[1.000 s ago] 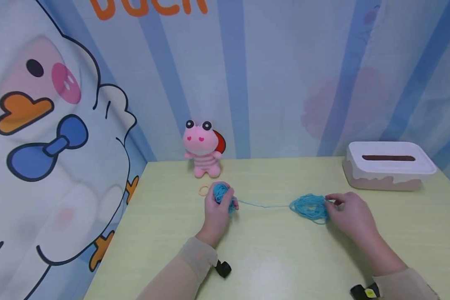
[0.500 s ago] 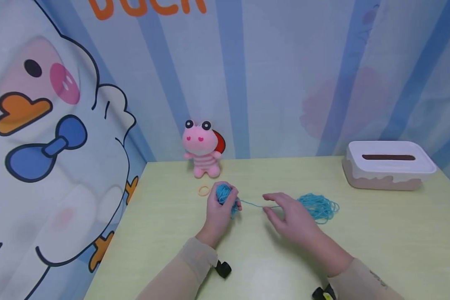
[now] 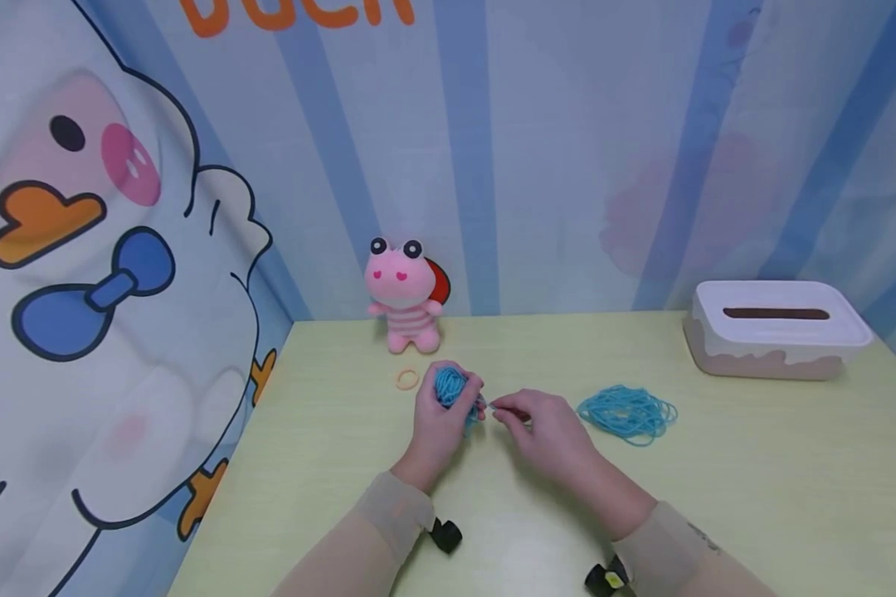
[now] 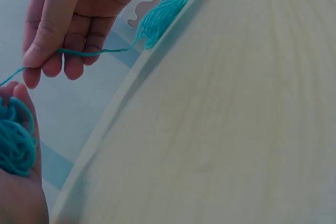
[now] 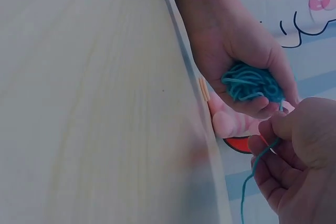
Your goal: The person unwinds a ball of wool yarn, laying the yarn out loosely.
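My left hand [image 3: 436,423] grips a small wound ball of blue yarn [image 3: 450,385], its fingers curled round it. Close beside it, my right hand [image 3: 548,431] pinches the strand between thumb and forefinger. In the left wrist view the yarn strand [image 4: 113,50] runs from that pinch back to a loose yarn heap [image 4: 160,19]. The same loose heap [image 3: 627,413] lies on the table to the right of my right hand in the head view. In the right wrist view the yarn ball [image 5: 251,83] sits in the left palm, and the trailing strand [image 5: 251,174] hangs below the right fingers.
A pink plush toy [image 3: 403,294] with a striped body stands at the back of the table [image 3: 306,464]. Before it lies a small orange ring [image 3: 406,379]. A white and brown tissue box [image 3: 780,327] stands at the back right, against a striped backdrop [image 3: 552,166].
My right hand has let go of the loose heap's edge and moved left along the strand, now pinching it beside the ball. My left hand has shifted slightly right.
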`<state>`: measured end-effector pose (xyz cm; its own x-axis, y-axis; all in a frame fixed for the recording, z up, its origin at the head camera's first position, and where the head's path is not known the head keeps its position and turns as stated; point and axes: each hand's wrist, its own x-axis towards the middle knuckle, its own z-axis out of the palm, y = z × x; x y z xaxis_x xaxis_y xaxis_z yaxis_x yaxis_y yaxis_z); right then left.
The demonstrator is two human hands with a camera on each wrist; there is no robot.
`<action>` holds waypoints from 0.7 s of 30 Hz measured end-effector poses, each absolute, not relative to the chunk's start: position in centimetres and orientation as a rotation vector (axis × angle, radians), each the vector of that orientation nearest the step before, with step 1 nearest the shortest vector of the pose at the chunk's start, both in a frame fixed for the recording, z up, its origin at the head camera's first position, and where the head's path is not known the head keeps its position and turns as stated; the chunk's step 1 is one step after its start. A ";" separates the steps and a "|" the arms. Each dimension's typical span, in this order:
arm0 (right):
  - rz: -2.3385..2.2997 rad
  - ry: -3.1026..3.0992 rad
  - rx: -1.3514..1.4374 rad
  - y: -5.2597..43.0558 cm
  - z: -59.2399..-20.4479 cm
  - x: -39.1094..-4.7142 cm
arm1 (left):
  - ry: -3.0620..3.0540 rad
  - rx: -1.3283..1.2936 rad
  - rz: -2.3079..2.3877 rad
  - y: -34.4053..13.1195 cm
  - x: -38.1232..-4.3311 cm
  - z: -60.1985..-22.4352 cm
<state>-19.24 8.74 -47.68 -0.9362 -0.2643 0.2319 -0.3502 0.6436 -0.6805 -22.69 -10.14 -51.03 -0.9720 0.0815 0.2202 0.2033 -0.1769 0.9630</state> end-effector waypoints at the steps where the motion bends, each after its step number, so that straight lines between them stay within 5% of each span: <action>1: 1.169 -2.744 0.502 8.9 -47.6 -19.2 | -1.966 -0.331 -2.319 -10.1 -22.7 -51.0; 21: 1.165 -2.629 0.431 12.6 -46.7 -18.4 | -1.934 -0.359 -2.400 -9.9 -22.7 -50.9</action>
